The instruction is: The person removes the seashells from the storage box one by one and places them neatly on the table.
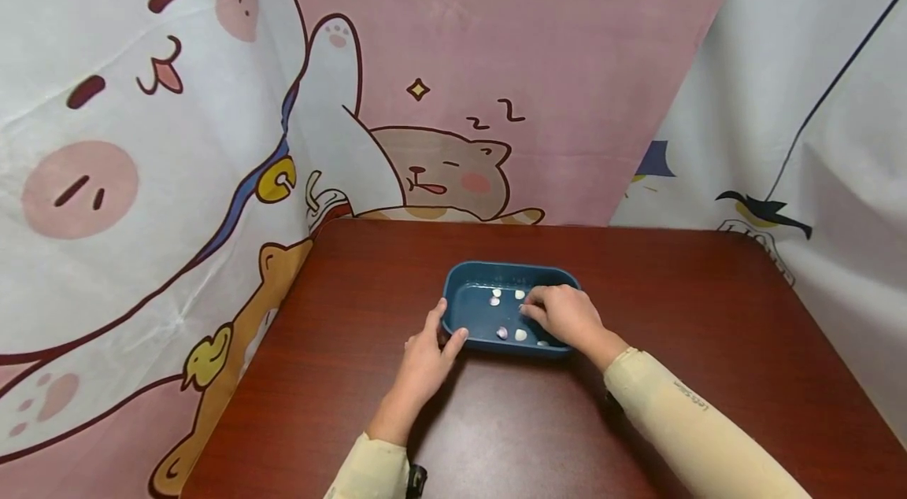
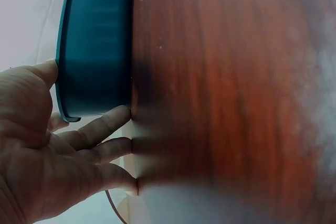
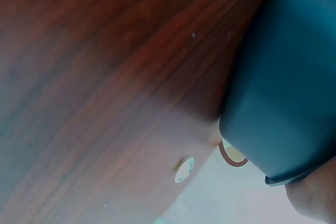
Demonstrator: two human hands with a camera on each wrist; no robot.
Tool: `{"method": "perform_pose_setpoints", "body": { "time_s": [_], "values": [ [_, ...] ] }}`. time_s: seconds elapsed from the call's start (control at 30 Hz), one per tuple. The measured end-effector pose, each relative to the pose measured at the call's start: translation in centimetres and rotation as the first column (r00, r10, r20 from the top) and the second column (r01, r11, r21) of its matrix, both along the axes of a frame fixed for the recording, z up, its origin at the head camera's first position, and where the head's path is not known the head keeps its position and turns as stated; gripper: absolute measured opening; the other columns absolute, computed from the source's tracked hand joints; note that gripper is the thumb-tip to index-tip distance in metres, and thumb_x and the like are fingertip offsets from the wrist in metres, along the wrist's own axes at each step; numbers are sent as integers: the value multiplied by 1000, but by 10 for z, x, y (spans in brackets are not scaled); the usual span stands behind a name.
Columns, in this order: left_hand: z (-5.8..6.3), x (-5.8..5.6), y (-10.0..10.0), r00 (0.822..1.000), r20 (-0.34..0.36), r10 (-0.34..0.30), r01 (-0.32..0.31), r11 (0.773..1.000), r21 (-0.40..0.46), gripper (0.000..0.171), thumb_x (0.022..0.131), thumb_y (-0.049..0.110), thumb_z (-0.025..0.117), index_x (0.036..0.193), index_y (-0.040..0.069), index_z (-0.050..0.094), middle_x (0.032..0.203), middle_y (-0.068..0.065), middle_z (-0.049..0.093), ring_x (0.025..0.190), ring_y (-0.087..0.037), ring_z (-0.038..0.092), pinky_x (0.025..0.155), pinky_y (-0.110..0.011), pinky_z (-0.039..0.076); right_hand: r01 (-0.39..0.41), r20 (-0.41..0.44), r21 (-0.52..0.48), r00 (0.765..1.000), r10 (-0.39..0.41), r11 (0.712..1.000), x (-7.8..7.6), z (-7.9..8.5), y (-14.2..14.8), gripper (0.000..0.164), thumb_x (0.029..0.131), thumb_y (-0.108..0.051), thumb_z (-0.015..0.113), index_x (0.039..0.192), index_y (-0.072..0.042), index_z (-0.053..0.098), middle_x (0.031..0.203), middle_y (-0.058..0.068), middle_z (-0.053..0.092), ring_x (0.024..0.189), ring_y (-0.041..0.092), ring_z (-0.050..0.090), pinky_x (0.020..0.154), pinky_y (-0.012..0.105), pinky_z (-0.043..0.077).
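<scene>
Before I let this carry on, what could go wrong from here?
1. The right hand seems to pinch a small pale piece, which could slip free.
2. The left hand touches the left end of the blue tray; a bump from the right might slide it.
3. A partly hidden piece by the near wall might be overlooked.

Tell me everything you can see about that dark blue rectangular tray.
The dark blue, plastic-looking rectangular tray is open-topped, with rounded corners, a thin lip and faint ridges on its outer wall. It sits flat on the reddish-brown wood-grained table, one long side nearest the head camera. Several small whitish, partly purplish pieces lie inside. The left hand touches its rim with the thumb; the right hand reaches in.
</scene>
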State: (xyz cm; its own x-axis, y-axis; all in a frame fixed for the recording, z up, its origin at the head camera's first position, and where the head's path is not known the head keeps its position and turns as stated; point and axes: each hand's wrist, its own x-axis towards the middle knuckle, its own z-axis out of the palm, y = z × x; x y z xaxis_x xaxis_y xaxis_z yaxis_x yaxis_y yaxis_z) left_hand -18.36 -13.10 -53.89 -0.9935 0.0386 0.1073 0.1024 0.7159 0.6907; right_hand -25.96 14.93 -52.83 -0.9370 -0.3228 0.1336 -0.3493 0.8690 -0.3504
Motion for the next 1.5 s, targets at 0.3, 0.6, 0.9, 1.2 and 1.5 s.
{"method": "perform_pose_setpoints", "body": {
  "time_s": [0.3,0.6,0.9,1.2,1.5],
  "values": [
    [4,-2,1,999,52,7,-6,1000,-14,72,105,49,67,166,21,41,109,-8,76,93,-27,69,90,-53,58,-19,16,-330,1000,26,944,-3,9,10,11,98,-29,80,100,-18,82,89,-4,77,74,11,59,66,29,53],
    [2,-2,1,1000,21,6,-6,1000,3,73,104,51,66,165,18,42,101,-6,72,90,-26,67,91,-58,55,91,111,-400,993,-51,912,-2,33,52,21,102,-34,75,112,-16,81,98,7,78,81,22,64,66,27,56],
    [-38,-15,-5,993,-120,1,-1,1000,5,74,104,63,59,164,24,43,88,-1,66,76,-24,62,76,-55,52,127,246,-232,967,-68,964,-7,31,119,26,102,-36,75,109,-12,82,104,4,79,92,19,64,78,33,52],
    [-28,-12,-3,998,-59,-3,3,1000,3,73,104,58,64,165,23,42,89,0,66,78,-22,62,76,-50,54,92,290,-164,956,-41,982,-10,-1,143,16,100,-30,77,102,-14,82,97,0,78,85,15,58,74,33,47],
    [-32,-13,-5,995,-94,-15,16,1000,16,75,103,63,60,165,25,41,88,-1,65,77,-23,62,74,-49,54,90,319,-168,947,-32,982,-14,-11,144,14,99,-29,77,100,-15,82,98,3,77,84,17,58,74,32,48]
  ]
}}
